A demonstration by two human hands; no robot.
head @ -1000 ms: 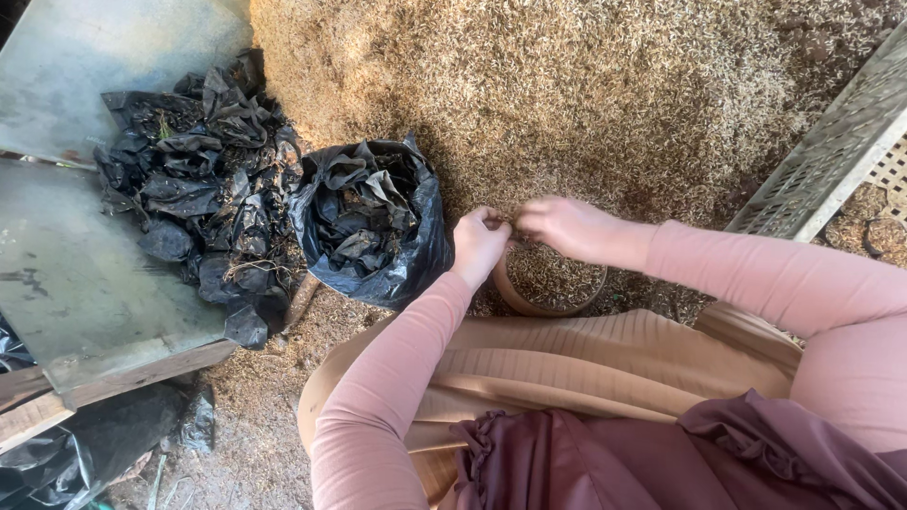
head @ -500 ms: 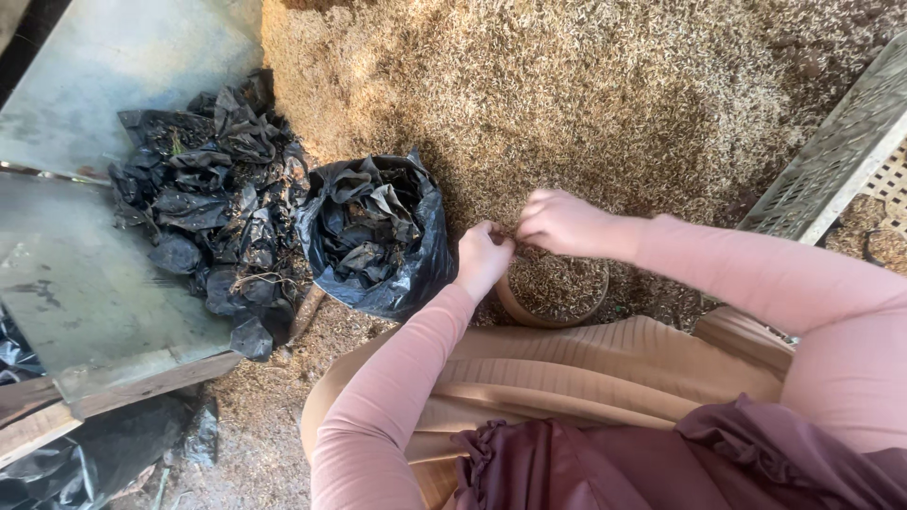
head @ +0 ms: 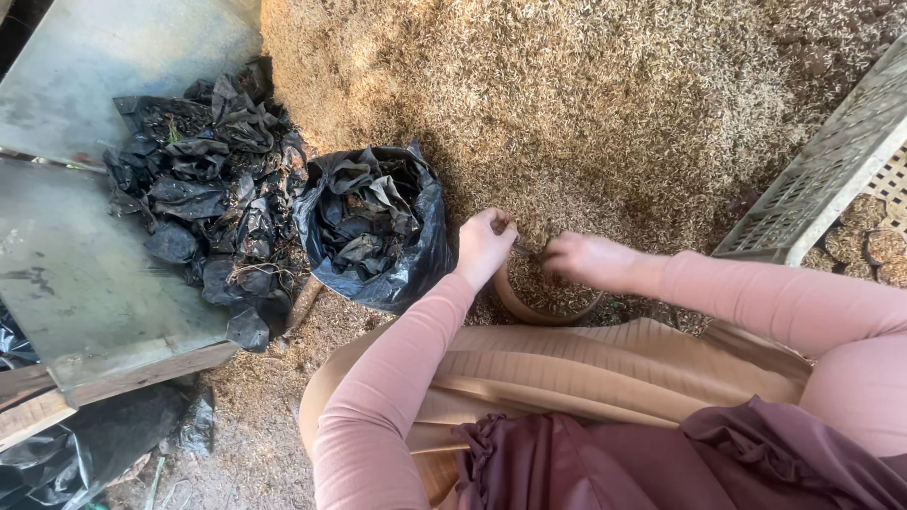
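My left hand (head: 484, 247) is curled into a fist at the left rim of a round brown bowl (head: 515, 304) that holds pale husk. Over the bowl's right side, my right hand (head: 584, 261) is closed too. A thin dark strip (head: 525, 251) runs between the two hands, and each pinches one end; what it is I cannot tell. Just left of my left hand stands an open black plastic sack (head: 370, 227) stuffed with crumpled black bags. Both arms wear pink sleeves.
A loose pile of black plastic bags (head: 203, 184) lies on a grey metal sheet (head: 76, 274) at the left. A big heap of husk (head: 567, 104) fills the ground ahead. A grey plastic crate (head: 822, 189) leans at the right.
My right hand has dropped lower and shifted right, away from the left hand, so the dark strip now shows between them. The left hand has barely moved.
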